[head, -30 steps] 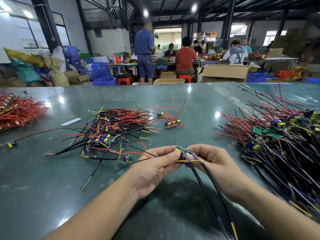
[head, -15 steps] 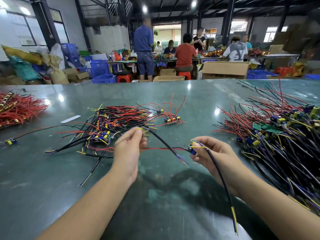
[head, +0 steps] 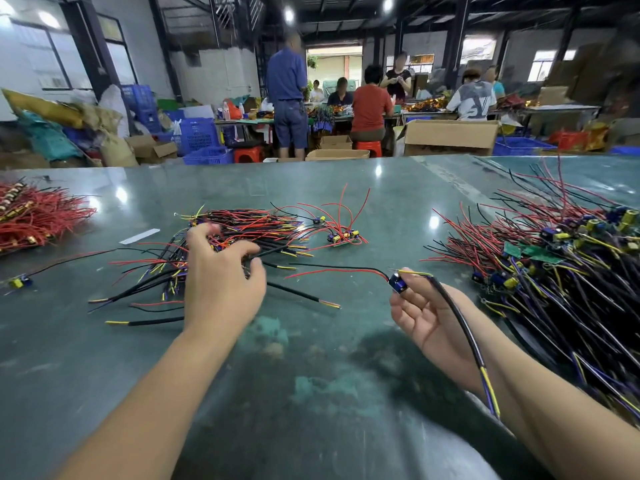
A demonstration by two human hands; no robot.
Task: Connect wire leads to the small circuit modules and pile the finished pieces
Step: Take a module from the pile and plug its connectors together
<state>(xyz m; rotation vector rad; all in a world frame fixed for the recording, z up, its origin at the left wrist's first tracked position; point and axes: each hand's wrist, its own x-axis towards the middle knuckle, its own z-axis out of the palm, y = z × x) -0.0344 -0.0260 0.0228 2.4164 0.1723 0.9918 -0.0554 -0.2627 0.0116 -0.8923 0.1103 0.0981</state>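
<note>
Blue and small, the circuit module (head: 397, 283) sits pinched at the fingertips of my right hand (head: 424, 315), raised above the desk (head: 311, 393); its black lead (head: 460, 327) trails over my wrist. My left hand (head: 220, 282) hovers with fingers loosely spread over the finished pile (head: 239, 237) ahead of it, holding nothing. I judge this the connecting step: the next move calls for picking one loose lead and bringing it across to the module.

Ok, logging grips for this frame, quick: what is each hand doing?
Left hand: over the middle wire pile, fingers spread; whether it pinches a wire cannot be told.
Right hand: pinching a small blue module with leads.
</note>
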